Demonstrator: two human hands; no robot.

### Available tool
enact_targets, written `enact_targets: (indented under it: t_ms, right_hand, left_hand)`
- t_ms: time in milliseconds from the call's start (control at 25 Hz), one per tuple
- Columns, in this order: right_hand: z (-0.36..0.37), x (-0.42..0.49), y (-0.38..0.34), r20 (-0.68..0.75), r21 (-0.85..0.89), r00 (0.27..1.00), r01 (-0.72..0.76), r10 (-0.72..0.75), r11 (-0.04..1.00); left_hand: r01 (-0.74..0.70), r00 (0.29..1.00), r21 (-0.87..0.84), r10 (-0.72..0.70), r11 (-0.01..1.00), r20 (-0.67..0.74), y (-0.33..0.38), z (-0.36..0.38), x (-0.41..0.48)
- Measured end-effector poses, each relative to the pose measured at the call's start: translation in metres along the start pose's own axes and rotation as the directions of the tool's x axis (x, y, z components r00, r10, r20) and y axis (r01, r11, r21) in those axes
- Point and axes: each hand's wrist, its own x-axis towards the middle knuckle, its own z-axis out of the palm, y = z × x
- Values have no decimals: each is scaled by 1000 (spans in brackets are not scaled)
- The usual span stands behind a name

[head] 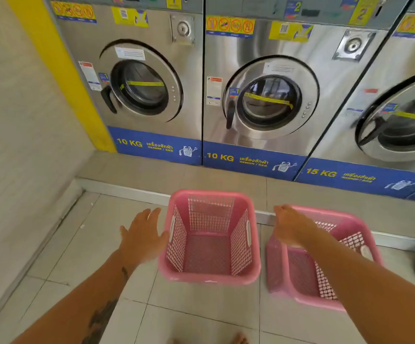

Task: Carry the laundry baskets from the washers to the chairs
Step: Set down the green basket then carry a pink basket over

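Observation:
Two empty pink plastic laundry baskets stand side by side on the tiled floor in front of the washers. The left basket (210, 254) sits square and upright. The right basket (300, 276) lies partly under my right forearm. My left hand (143, 235) hovers with spread fingers just left of the left basket's rim, holding nothing. My right hand (292, 225) reaches over the near left corner of the right basket with fingers loosely extended; whether it touches the rim is unclear. No chairs are in view.
Three steel front-loading washers (263, 100) line the back on a raised step (127, 189), doors shut. A white wall (15, 145) with a yellow strip closes the left side. My bare toes (238, 340) show at the bottom edge.

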Motion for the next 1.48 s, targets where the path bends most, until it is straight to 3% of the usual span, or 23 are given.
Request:
enact_targets:
  t_ms: [200, 360, 520, 680, 880, 1040, 1240, 1480]
  right_hand:
    - [84, 124, -3, 57, -50, 998, 27, -24, 998]
    - [164, 208, 5, 106, -13, 994, -37, 38, 999]
    - [245, 263, 16, 27, 5, 996, -80, 80, 997]
    - [283, 270, 27, -141, -86, 987, -96, 83, 992]
    - [255, 270, 29, -62, -192, 998, -15, 3, 981]
    - [197, 262, 1, -39, -136, 998, 45, -51, 990]
    - [130, 208, -47, -96, -136, 969, 215, -229, 967]
    - [60, 105, -104, -107, -224, 876, 439, -470, 870]
  left_hand:
    - [-101, 994, 190, 106, 977, -18, -21, 99, 107]
    - [-104, 993, 226, 114, 969, -30, -53, 179, 178]
    - [-173, 985, 127, 173, 977, 10, -78, 254, 229]
    - [-154, 987, -110, 157, 982, 24, -84, 282, 240]
    - [-61, 998, -121, 64, 991, 21, -73, 266, 240]
    - [-6, 999, -98, 2, 995, -37, -83, 210, 217]
    - [106, 983, -148, -126, 983, -134, -104, 137, 126]
    - [177, 915, -232, -247, 956, -320, -124, 56, -33]
